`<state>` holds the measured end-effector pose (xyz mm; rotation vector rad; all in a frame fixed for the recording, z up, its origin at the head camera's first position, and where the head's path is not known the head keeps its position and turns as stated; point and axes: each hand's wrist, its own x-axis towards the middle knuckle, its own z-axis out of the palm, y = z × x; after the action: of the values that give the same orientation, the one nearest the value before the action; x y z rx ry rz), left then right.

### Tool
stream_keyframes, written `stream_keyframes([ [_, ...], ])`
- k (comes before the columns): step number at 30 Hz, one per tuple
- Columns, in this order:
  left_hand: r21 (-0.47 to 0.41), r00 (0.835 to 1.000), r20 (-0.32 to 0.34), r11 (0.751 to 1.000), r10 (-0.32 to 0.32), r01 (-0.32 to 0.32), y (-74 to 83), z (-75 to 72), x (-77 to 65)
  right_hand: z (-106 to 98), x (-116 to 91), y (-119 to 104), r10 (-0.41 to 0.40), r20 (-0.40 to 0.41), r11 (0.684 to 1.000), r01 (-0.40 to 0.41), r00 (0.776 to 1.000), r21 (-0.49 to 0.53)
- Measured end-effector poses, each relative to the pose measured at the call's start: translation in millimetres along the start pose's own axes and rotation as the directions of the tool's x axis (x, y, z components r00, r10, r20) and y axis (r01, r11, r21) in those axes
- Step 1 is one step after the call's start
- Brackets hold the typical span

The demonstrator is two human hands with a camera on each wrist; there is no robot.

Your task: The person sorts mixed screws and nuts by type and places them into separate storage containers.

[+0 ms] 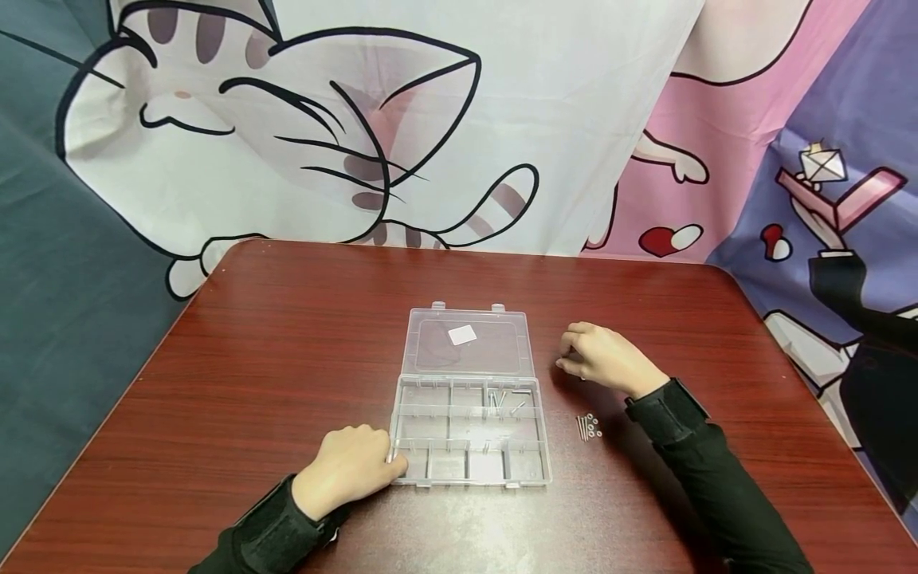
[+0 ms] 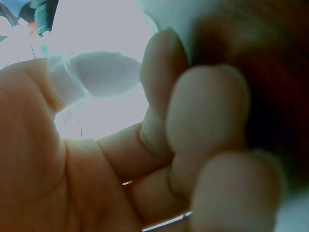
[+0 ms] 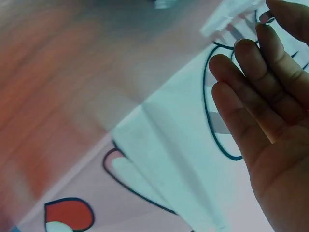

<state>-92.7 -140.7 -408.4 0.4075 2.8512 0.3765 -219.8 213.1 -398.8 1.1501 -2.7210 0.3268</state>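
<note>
A clear plastic compartment box (image 1: 471,430) lies on the table with its lid (image 1: 469,351) folded back, away from me. At its near left corner my left hand (image 1: 355,462) holds the edge, thumb over the rim. The left wrist view shows that hand's fingers (image 2: 207,111) curled, with glare behind. To the right of the lid, above the table, is my right hand (image 1: 602,356). Between its thumb and index finger it pinches a small metal nut (image 3: 266,17); the other fingers extend loosely. Several screws (image 1: 497,400) lie in the box's back right compartments.
A small group of screws and nuts (image 1: 589,428) lies on the table right of the box, near my right forearm. The brown tabletop (image 1: 301,319) ends at a printed cloth backdrop (image 1: 559,119). A white label (image 1: 462,335) is on the lid.
</note>
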Motion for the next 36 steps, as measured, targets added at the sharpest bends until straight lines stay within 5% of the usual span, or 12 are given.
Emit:
stream_keyframes([
  [18, 0.003, 1.000, -0.008, 1.000, 0.001, -0.001, 0.0, -0.4, -1.0, -9.5, 42.5, -49.7, -0.173, -0.004, 0.983, 0.173, 0.985, -0.059],
  [36, -0.013, 1.000, 0.008, 1.000, 0.008, -0.008, -2.4, 0.2, -0.7, 14.5, 75.8, -93.6, -0.323, 0.099, 0.943, 0.328, 0.941, -0.046],
])
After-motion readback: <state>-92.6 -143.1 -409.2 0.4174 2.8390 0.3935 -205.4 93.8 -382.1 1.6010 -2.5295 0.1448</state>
